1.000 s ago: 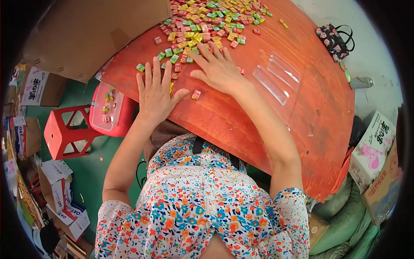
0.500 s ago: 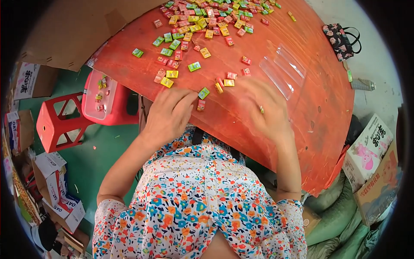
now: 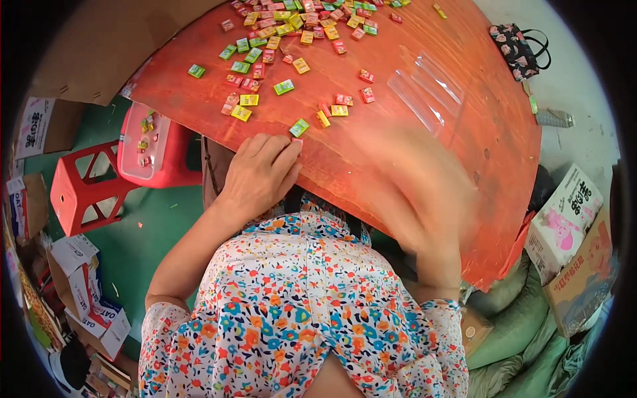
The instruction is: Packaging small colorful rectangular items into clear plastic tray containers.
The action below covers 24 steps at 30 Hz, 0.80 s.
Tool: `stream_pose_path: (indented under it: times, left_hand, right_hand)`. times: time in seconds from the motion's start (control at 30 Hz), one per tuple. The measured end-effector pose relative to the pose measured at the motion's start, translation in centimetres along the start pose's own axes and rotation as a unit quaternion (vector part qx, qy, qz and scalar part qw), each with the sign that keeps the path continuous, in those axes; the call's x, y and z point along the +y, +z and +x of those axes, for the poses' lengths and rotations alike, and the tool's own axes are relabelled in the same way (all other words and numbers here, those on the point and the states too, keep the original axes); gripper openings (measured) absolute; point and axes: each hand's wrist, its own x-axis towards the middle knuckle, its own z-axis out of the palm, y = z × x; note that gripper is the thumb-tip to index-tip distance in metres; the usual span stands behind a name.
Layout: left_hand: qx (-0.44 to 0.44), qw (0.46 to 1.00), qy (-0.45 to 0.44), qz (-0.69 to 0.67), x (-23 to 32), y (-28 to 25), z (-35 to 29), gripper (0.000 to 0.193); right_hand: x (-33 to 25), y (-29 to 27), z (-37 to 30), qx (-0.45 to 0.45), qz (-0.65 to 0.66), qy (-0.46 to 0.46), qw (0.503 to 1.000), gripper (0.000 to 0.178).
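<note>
My left hand [image 3: 261, 170] is at the near edge of the red table [image 3: 411, 156], its fingers curled together over a small red box [image 3: 298, 142]. Most of that box is covered by the fingers. A small green box [image 3: 299, 127] lies just beyond the fingertips. To the right, my right hand [image 3: 421, 176] is smeared by motion above the table, so its fingers and anything in them cannot be made out. A small yellow box [image 3: 323, 119] and a yellow-fronted one [image 3: 340, 111] lie between the hands, farther in.
Many small red, green and yellow boxes [image 3: 285, 30] are heaped at the far side. Clear plastic trays [image 3: 428, 93] lie right of centre. A red stool [image 3: 66, 196] and a pink tub [image 3: 133, 174] stand left, a patterned bag [image 3: 517, 56] far right, cartons [image 3: 564, 215] at right.
My left hand has come over the red box, now partly covering it. My right hand sweeps in a blur. The whole view has shifted slightly, moving the table's contents up and left.
</note>
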Motion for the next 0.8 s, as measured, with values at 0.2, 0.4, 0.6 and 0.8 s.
stream_pose_path:
  times: [0.2, 0.4, 0.6, 0.8]
  left_hand:
    - [0.01, 1.0, -0.015, -0.004, 0.6, 0.6, 0.3, 0.029]
    - [-0.013, 0.999, 0.026, -0.019, 0.1, 0.7, 0.1, 0.03]
    - [0.031, 0.991, 0.002, -0.127, -0.9, 0.0, 0.6, 0.033]
    - [-0.033, 0.987, -0.043, -0.154, -2.6, -2.6, 3.0, 0.032]
  right_hand:
    - [10.4, 6.8, 0.6, -0.092, -0.165, -0.093, 0.978, 0.029]
    - [11.1, 7.2, -1.8, -0.09, -0.131, -0.04, 0.987, 0.028]
    - [11.6, 7.0, -3.0, -0.041, -0.147, -0.015, 0.988, 0.026]
    - [11.2, 7.8, -3.3, -0.03, -0.159, -0.029, 0.986, 0.026]
